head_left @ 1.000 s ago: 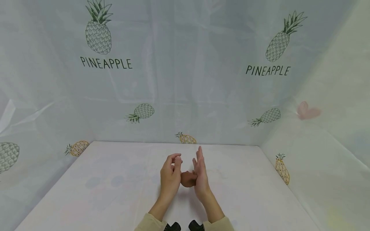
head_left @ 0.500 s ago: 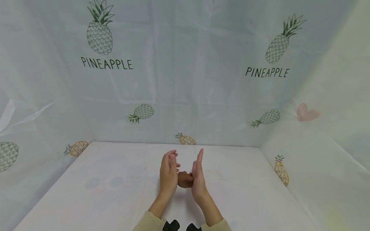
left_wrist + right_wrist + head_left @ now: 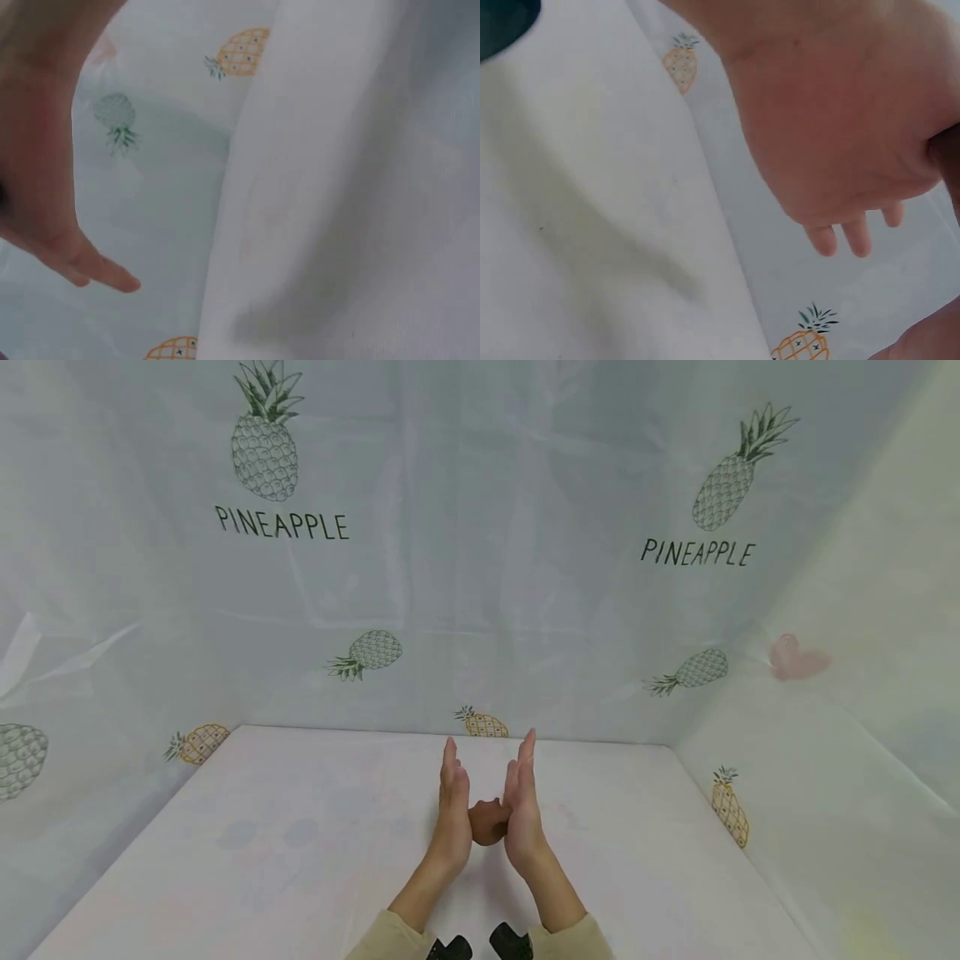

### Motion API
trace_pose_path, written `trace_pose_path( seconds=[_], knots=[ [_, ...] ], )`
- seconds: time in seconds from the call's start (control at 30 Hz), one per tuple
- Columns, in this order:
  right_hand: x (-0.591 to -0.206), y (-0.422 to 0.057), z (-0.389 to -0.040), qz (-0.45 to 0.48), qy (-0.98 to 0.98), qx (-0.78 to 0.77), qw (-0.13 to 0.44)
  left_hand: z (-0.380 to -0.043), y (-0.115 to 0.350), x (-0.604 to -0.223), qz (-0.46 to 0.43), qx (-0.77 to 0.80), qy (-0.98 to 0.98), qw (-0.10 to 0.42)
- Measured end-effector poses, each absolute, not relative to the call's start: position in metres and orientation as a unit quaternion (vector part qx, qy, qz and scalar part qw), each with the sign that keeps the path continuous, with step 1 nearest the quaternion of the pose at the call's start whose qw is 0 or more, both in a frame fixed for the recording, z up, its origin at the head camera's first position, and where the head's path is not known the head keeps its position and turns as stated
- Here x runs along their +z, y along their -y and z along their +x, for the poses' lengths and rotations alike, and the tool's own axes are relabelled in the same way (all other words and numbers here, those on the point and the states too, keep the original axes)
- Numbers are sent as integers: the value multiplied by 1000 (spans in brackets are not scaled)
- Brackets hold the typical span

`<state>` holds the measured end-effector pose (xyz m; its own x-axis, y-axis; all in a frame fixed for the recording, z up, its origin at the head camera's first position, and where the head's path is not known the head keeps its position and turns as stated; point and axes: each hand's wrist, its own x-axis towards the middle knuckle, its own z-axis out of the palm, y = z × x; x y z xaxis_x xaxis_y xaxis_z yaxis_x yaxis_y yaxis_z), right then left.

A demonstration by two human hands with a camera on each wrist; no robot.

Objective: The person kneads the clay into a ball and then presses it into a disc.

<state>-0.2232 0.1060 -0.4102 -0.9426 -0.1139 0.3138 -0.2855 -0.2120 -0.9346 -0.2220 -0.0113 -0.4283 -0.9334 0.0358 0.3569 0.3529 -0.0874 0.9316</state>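
A smooth, rounded brown lump, like modelling clay (image 3: 487, 823), is squeezed between two upright palms in the head view. My left hand (image 3: 452, 818) presses its left side with the fingers straight and pointing forward. From the right, my right hand (image 3: 523, 814) lies flat against it, fingers also extended. The lump is held above the table, and its sides are partly hidden by the palms. In the right wrist view, a dark brown piece of it (image 3: 949, 161) shows at the edge beside the right palm (image 3: 832, 127). The left wrist view shows part of the left hand (image 3: 37, 150).
A white table (image 3: 300, 877) spreads beneath the hands, with their shadows on it. Pineapple-printed sheets (image 3: 510, 568) stand behind it and along both sides. Black wrist devices (image 3: 450, 948) sit by the beige sleeves (image 3: 393, 937).
The left hand's fingers, bent a second ago, have straightened forward. Both hands and the brown lump shifted slightly left, then back right. The lump stays between the palms.
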Motion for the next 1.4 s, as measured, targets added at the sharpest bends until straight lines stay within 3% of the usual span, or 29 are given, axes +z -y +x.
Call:
trace_pose_path(
  seconds=[0.13,0.4,0.5,0.7,0.83,1.0,1.27,1.4],
  knots=[
    [-412,-105,-226,181,627,755,58,-217,9,-425,-159,-752,634,88],
    [-425,-100,-221,203,659,724,5,-216,15,-414,-153,-762,618,119],
    [-428,-97,-216,211,647,732,-14,-220,21,-414,-145,-734,645,157],
    [-422,-91,-207,220,615,757,-21,-226,34,-417,-137,-610,727,283],
    [-412,-91,-204,214,613,761,-2,-227,35,-419,-154,-569,746,309],
    [-401,-96,-207,202,624,755,22,-226,30,-422,-186,-570,756,262],
    [-394,-102,-218,238,632,734,71,-216,21,-418,-209,-708,668,93],
    [-399,-101,-225,255,653,708,86,-213,19,-411,-219,-748,623,69]
  ],
)
